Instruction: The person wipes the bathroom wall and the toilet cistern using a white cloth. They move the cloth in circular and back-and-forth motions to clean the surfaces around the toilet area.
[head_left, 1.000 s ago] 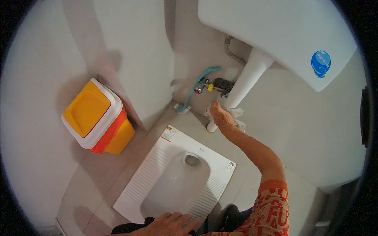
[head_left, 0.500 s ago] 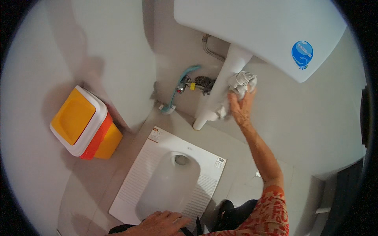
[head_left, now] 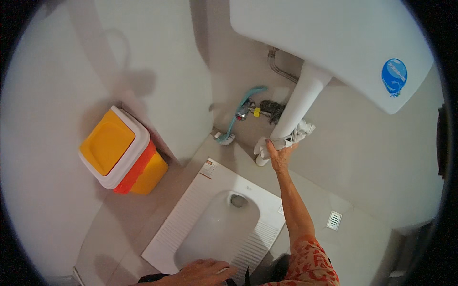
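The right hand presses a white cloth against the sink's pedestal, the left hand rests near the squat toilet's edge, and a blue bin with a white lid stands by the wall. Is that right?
Not quite: the bin is yellow and orange, not blue, as the head view shows. The rest holds: the right hand presses a white cloth against the sink's pedestal, and the left hand rests near the squat toilet.

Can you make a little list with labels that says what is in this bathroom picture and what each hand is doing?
Place: small bathroom with pale tiles
Right hand: presses a crumpled white cloth against the white sink pedestal
Left hand: rests low at the picture's bottom edge, beside the white squat toilet pan, holding nothing visible
Bin: yellow and orange lidded plastic bin, left, by the wall
Tap: metal wall tap with a teal hose, left of the pedestal
Floor drain: small square grate, right
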### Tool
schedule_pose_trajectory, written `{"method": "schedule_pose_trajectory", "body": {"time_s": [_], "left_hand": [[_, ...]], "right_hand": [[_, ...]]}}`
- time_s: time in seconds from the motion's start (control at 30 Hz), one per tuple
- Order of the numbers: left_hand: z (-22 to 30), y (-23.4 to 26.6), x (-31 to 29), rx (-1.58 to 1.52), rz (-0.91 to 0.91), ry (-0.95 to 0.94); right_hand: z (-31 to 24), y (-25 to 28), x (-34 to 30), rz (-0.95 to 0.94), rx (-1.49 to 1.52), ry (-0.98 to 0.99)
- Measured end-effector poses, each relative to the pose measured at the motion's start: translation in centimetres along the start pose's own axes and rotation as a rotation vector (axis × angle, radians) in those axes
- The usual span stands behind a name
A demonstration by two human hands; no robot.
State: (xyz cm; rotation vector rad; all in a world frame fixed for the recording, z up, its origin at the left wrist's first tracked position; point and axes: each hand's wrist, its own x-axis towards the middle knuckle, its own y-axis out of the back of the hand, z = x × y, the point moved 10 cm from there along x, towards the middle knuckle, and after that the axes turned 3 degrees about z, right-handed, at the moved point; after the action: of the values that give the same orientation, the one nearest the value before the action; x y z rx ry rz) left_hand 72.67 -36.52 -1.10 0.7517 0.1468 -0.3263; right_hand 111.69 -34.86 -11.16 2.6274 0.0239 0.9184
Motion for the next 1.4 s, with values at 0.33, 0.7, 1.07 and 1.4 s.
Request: {"method": "schedule_pose_trajectory", "body": {"time_s": [0.33,0.7,1.07,1.4], "left_hand": [[-0.3,1.9,1.5,0.05,0.075,-0.003],[-2.9,35.9,-8.8,0.506,1.828,-0.103],[-7.4,43.8,-5.4,0.26,1.761,-0.305],[-7.1,43.8,-5.5,0.458,1.85,-0.278]], "right_hand": [[15.1,-6.4,-12.6,-0.997,-0.56,-0.381],[-36.7,-8.8,2.9,-0.272,0.503,0.219],[-42.5,-13.8,8.1,0.039,0.594,0.391],[-36.6,-16.9,10.1,0.108,0.56,0.149]]}}
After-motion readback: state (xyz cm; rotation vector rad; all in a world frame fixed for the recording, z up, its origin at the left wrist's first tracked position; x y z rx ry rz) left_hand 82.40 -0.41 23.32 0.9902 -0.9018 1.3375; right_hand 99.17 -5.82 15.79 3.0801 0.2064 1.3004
